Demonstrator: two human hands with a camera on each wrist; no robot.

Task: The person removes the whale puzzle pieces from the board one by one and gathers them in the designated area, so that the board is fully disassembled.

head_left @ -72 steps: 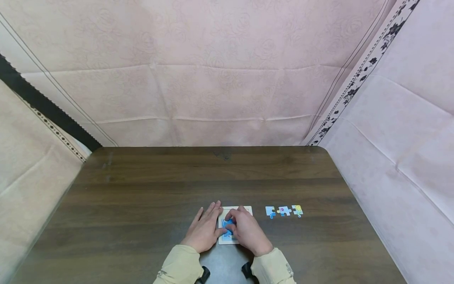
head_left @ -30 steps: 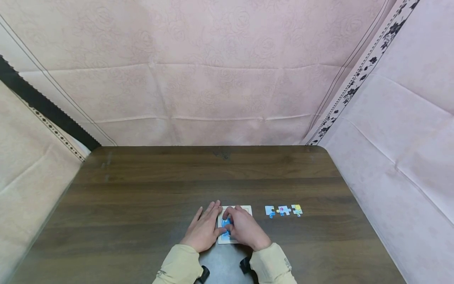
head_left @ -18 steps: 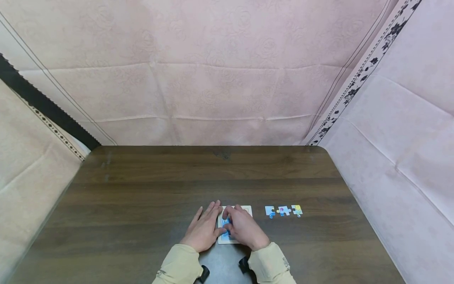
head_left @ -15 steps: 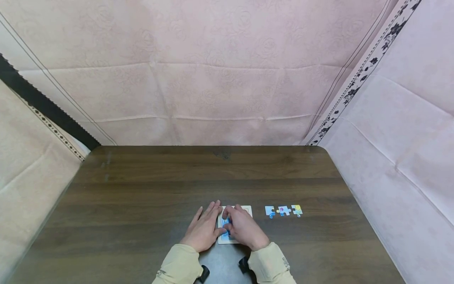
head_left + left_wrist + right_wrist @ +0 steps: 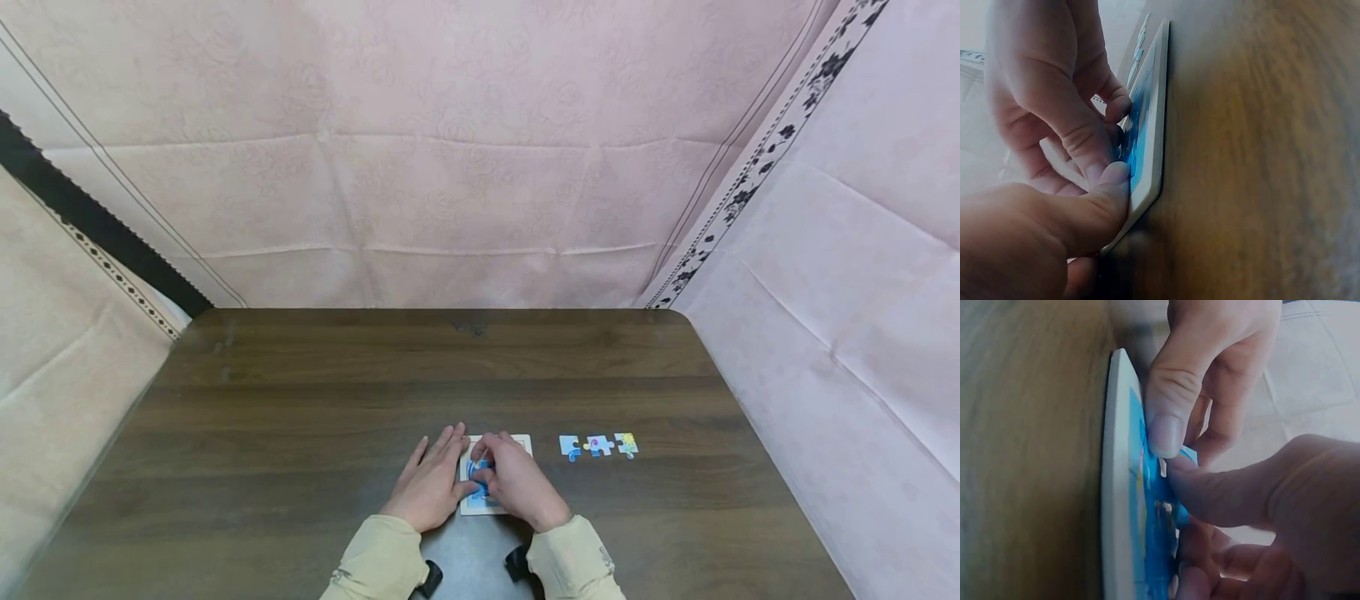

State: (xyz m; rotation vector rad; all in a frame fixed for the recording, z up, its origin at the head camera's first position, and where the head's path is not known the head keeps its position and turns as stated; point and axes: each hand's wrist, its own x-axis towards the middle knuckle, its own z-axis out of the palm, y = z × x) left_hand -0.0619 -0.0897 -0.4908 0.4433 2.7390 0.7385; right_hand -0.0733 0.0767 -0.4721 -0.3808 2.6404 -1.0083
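A small framed puzzle board (image 5: 525, 439) with a blue picture lies near the table's front edge, partly hidden by both hands. My left hand (image 5: 431, 492) rests along its left side, fingers extended and thumb laid over the frame. Over the board, my right hand (image 5: 525, 483) bends its thumb and fingers together and pinches a blue puzzle piece (image 5: 1182, 514), close against the picture. The left thumb (image 5: 1166, 434) touches down right beside the right thumb. Most of the piece is hidden by the fingers.
To the right of the board, three loose puzzle pieces (image 5: 598, 446) lie in a row on the brown wooden table (image 5: 337, 400). Pale patterned cloth (image 5: 450, 208) hangs behind the table and along both sides.
The right hand's fingers shift slightly over the board, and more of the blue picture shows between them than half a second ago. The left hand and the loose pieces stay put.
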